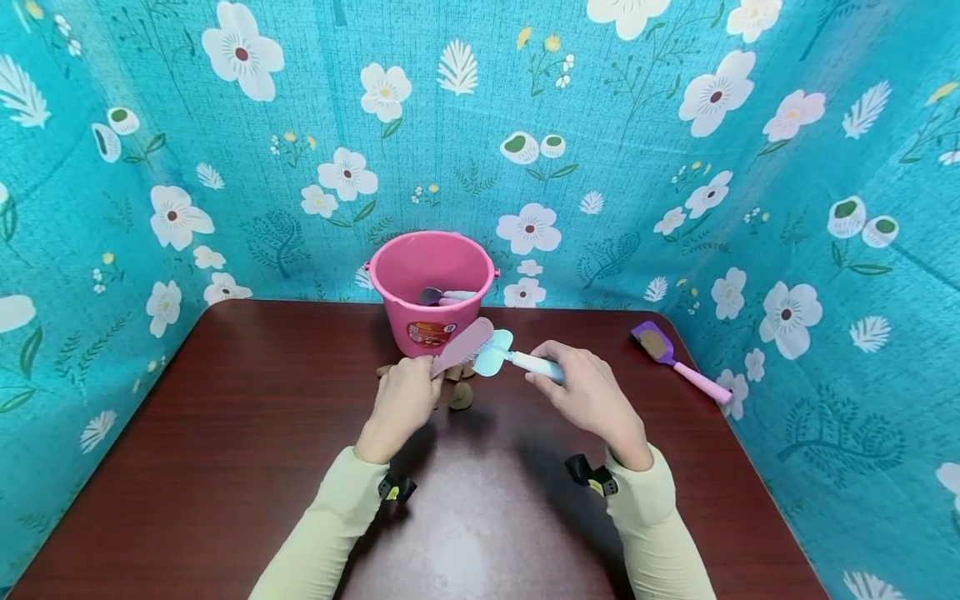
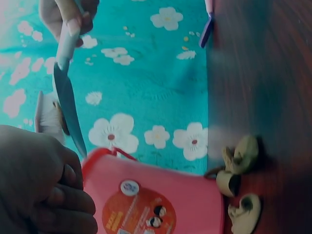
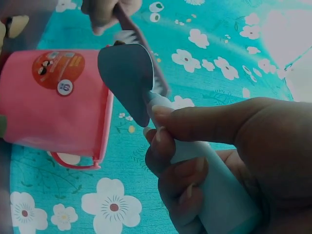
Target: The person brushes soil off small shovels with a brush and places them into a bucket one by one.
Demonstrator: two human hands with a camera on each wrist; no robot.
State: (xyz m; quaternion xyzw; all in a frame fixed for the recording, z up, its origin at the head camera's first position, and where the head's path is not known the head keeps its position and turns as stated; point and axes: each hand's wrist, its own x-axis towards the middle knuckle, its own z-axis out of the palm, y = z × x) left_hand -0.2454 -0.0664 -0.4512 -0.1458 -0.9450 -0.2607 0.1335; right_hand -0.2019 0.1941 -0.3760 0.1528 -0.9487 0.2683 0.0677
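Note:
My left hand [image 1: 402, 398] grips a pink brush [image 1: 467, 346] with pale bristles, in front of the bucket. My right hand [image 1: 590, 389] holds the pale handle of a light blue toy hoe [image 1: 492, 353], thumb and fingers wrapped round it in the right wrist view. The hoe's flat head [image 3: 127, 73] overlaps the brush bristles [image 2: 49, 117]; whether they touch I cannot tell. A small brown bit shows between them in the left wrist view. Behind both tools stands a pink bucket [image 1: 401, 287] with a picture label.
Several brown, clay-like curled lumps [image 1: 461, 397] lie on the dark table [image 1: 225, 433] before the bucket. Toy tools [image 1: 450, 297] with pale handles lean inside the bucket. A purple shovel [image 1: 660, 342] bearing brown material lies at the right edge. Floral cloth [image 1: 450, 167] surrounds the table.

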